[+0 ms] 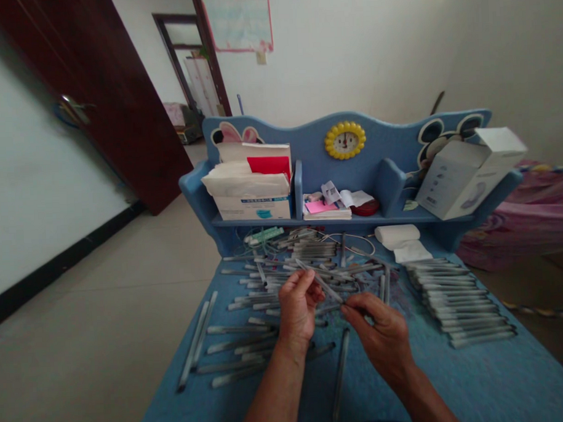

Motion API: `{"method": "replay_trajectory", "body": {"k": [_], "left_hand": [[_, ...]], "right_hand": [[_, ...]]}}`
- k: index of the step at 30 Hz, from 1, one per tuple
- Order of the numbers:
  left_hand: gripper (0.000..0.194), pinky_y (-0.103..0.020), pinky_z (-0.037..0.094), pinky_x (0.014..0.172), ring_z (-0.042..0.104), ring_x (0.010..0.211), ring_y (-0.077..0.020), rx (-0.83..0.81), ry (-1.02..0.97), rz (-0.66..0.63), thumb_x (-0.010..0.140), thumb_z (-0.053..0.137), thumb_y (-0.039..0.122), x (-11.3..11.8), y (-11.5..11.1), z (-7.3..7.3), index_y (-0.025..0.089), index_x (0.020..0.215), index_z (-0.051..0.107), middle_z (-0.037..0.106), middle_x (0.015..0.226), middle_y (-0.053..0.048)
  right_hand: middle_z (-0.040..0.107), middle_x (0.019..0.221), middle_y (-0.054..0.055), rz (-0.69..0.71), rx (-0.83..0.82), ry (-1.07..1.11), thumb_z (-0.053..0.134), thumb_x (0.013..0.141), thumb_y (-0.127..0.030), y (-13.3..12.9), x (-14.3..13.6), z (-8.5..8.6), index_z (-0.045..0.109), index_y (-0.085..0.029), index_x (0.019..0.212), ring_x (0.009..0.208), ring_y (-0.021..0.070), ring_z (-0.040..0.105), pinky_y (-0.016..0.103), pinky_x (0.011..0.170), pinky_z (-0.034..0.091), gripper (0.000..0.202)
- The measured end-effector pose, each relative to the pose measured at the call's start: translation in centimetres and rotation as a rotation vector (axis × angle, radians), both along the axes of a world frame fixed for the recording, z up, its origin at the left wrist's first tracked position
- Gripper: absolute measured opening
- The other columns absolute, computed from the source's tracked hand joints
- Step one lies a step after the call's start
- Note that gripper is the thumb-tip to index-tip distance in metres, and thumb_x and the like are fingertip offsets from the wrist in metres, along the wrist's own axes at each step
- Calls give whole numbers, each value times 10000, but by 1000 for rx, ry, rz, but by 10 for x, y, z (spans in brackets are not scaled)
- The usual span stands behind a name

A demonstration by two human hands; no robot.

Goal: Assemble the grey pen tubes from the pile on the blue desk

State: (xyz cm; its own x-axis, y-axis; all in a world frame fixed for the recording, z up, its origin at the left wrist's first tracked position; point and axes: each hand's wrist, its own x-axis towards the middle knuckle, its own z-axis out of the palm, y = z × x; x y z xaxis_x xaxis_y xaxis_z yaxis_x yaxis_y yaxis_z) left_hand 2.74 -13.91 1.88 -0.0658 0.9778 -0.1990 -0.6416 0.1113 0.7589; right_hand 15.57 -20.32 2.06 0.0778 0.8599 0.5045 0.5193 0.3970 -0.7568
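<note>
Both of my hands hold one slim translucent pen (329, 289) slantwise above the middle of the blue desk (375, 392). My left hand (299, 306) is closed on its upper length, thumb against the fingers. At the lower, dark end, my right hand (380, 327) pinches it between thumb and fingertips. Many similar pens (242, 329) lie loosely in rows beneath and to the left of my left hand. One separate pen (341, 372) lies between my forearms. To the right, a neat row of pens (464, 303) is laid side by side.
A blue shelf (258, 222) runs along the desk's back, holding a mask box (253, 207), papers and a white box (460, 177). Below it sit a white paper roll (397, 233), a cable (372, 248) and another pen stack (315, 250). A dark red door (88, 94) stands at left.
</note>
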Motion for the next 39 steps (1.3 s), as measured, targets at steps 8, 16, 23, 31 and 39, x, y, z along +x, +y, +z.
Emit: {"method": "replay_trajectory", "body": {"k": [8,16,23,31,39], "left_hand": [[226,-183,417,392,477,410,-69,-25,56,-42,603,729,258,-2,1,-3,127,677,559,555,512,31],[218,-185,419,397,481,397,-71,-17,97,-64,600,728,270,-2,1,-1,131,662,572,551,492,32],[232,-190,407,375,466,364,-77,-57,145,-74,580,732,277,-3,1,-1,138,604,547,523,445,39],[246,-182,405,374,472,377,-74,-59,168,-75,580,731,293,-4,1,-2,137,630,548,535,473,35],[240,-189,414,383,481,385,-79,-62,204,-77,603,717,308,-5,-1,-5,142,619,546,533,474,33]], "right_hand": [[575,610,-11,0,-37,12,534,814,-255,-2,-1,-2,587,-197,699,557,118,534,224,554,427,139],[577,603,-16,4,-90,25,537,814,-278,-3,0,-4,590,-196,701,536,111,533,213,533,429,150],[590,624,-6,12,-22,-4,516,819,-245,-2,-1,-8,595,-200,705,567,118,546,220,573,441,145],[580,605,-13,-17,-122,82,537,811,-281,-3,-2,-7,598,-194,708,536,113,539,201,517,437,148],[632,682,10,3,83,-85,507,824,-201,-5,-2,-12,605,-209,784,614,134,601,226,600,473,107]]}}
